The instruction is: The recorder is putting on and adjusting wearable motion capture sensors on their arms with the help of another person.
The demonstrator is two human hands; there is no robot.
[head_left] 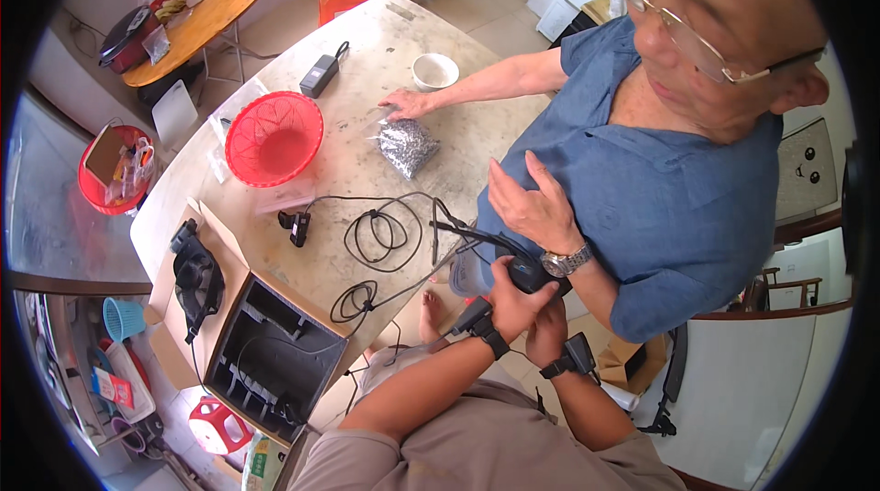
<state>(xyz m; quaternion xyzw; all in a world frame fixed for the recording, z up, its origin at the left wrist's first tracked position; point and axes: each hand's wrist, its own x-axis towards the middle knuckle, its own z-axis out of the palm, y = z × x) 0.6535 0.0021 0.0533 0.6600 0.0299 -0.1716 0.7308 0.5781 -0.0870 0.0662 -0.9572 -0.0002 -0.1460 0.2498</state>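
Note:
My left hand (521,300) is closed around a rounded black device (529,273) with dark straps and cables running from it. My right hand (547,330) grips the same device from beneath, its fingers partly hidden behind my left hand. Both my wrists wear black bands with small boxes attached. Black cable (378,236) runs from near the device in loops across the table, linking to a small black clip-like part (295,227). Across from me, another person's open hand (534,207), with a watch at the wrist, hovers just above the device.
The person's other hand (410,104) touches a clear bag of small dark bits (408,148) on the marble-topped table (367,60). Around it are a white bowl (434,72), a red basket (275,138) and a black adapter (319,77). An open foam-lined box (275,344) stands at left.

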